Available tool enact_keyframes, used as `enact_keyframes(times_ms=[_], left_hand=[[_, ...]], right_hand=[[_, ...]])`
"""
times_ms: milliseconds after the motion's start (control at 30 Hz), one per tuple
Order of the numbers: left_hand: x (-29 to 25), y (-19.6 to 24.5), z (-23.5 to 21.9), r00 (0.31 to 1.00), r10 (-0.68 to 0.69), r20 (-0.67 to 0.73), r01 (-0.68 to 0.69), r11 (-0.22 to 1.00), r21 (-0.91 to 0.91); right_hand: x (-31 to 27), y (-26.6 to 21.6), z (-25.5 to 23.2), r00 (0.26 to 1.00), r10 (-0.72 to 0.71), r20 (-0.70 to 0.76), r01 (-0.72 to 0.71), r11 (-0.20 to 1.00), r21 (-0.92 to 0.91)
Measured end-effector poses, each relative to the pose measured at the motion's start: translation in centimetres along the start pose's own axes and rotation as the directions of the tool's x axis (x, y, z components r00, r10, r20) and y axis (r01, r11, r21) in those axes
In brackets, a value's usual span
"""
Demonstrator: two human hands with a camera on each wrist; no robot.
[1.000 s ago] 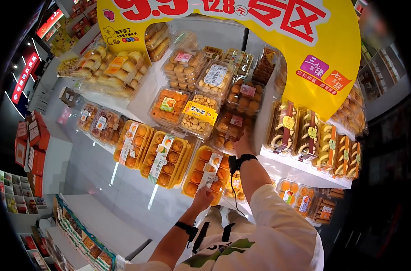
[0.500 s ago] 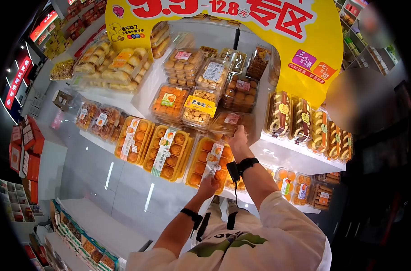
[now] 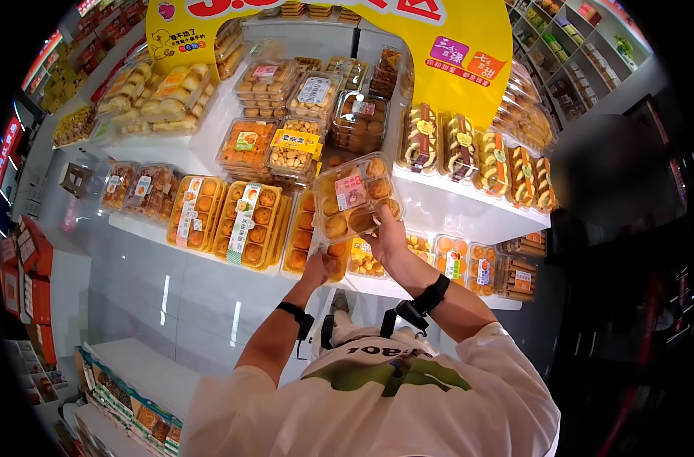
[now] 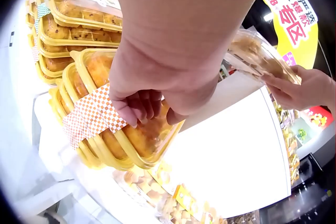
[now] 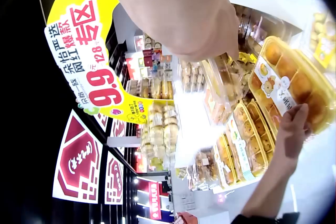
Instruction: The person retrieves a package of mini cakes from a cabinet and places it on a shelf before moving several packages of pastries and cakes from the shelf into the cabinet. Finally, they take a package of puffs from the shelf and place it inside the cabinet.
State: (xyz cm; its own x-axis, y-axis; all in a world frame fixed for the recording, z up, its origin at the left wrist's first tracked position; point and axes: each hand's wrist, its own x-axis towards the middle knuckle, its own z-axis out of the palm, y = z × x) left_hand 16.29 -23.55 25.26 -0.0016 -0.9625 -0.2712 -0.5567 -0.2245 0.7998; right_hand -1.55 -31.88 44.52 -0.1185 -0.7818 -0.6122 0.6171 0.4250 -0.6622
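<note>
A clear box of round brown pastries (image 3: pixel 335 225) with a pink label is tilted above the display, its near edge gripped by my right hand (image 3: pixel 389 238). In the left wrist view that hand (image 4: pixel 304 91) holds the box (image 4: pixel 253 50) from the side. At the shelf's front edge, my left hand (image 3: pixel 321 268) is on the near end of a yellow-tray pastry box (image 3: pixel 298 239). Its fingers (image 4: pixel 137 109) curl against the checkered band (image 4: pixel 94 116) of the top box in a stack. The right wrist view shows this hand (image 5: pixel 290 134) pinching the box's end (image 5: pixel 286 71).
More yellow-tray boxes (image 3: pixel 245 227) line the low shelf to the left. Stacked clear boxes (image 3: pixel 248 145) stand behind, with a raised white ledge of roll packs (image 3: pixel 457 145) at the right. A yellow sign (image 3: pixel 457 76) arches above the display.
The pink-labelled box has come up off its place among the stacks, toward my body, in my right hand. My left hand stays by the yellow-tray box. The head view has shifted.
</note>
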Motion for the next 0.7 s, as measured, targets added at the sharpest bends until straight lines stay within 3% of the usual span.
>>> enact_keyframes(times_ms=[67, 200, 233, 267, 300, 333, 400, 433, 567, 600, 667, 700], left_hand=[[0.3, -0.6, 0.3, 1.0, -0.021, -0.01, 0.02, 0.988, -0.154], [-1.8, 4.2, -0.8, 0.998, -0.058, -0.032, 0.058, 0.998, 0.018], [-2.5, 4.5, -0.5, 0.982, -0.132, 0.135, 0.169, 0.933, -0.317], [-3.0, 5.0, 0.0, 0.938, -0.146, 0.314, 0.312, 0.747, -0.587], [-4.9, 7.5, -0.6, 0.897, -0.063, 0.438, 0.349, 0.709, -0.613], [-6.9, 10.2, -0.5, 0.894, -0.064, 0.444, 0.352, 0.714, -0.605], [-10.6, 15.1, 1.3, 0.751, 0.152, 0.642, 0.499, 0.506, -0.704], [-12.0, 16.6, 2.9, 0.708, 0.181, 0.682, 0.514, 0.53, -0.675], [-18.7, 22.0, 10.0, 0.643, 0.25, 0.724, 0.562, 0.487, -0.668], [-20.4, 22.9, 11.4, 0.627, 0.229, 0.745, 0.58, 0.501, -0.642], [-23.0, 25.0, 13.8, 0.626, 0.268, 0.733, 0.535, 0.536, -0.653], [-24.0, 25.5, 15.0, 0.614, 0.218, 0.758, 0.535, 0.591, -0.604]], right_hand=[[-4.5, -2.3, -1.1, 0.991, 0.04, 0.129, -0.032, 0.998, -0.058], [-8.5, -4.7, -8.2, 0.98, 0.069, 0.188, -0.067, 0.998, -0.019], [-10.5, -5.9, -9.7, 0.982, 0.058, 0.181, -0.057, 0.998, -0.009], [-11.7, -6.6, -11.9, 0.978, 0.025, 0.209, -0.032, 0.999, 0.033], [-12.6, -7.2, -14.3, 0.974, 0.012, 0.225, -0.02, 0.999, 0.035], [-13.5, -7.9, -16.8, 0.971, 0.0, 0.24, -0.008, 0.999, 0.035], [-15.7, -8.8, -21.8, 0.971, -0.003, 0.239, -0.009, 0.999, 0.048], [-16.8, -9.1, -24.3, 0.977, -0.012, 0.212, 0.001, 0.999, 0.052], [-19.6, -9.1, -36.2, 0.978, 0.015, 0.206, -0.045, 0.989, 0.139], [-20.5, -8.6, -38.8, 0.972, 0.021, 0.235, -0.065, 0.982, 0.179], [-22.6, -8.2, -42.1, 0.99, 0.005, 0.141, -0.042, 0.965, 0.257], [-23.4, -8.0, -44.0, 0.987, 0.005, 0.164, -0.045, 0.969, 0.243]])
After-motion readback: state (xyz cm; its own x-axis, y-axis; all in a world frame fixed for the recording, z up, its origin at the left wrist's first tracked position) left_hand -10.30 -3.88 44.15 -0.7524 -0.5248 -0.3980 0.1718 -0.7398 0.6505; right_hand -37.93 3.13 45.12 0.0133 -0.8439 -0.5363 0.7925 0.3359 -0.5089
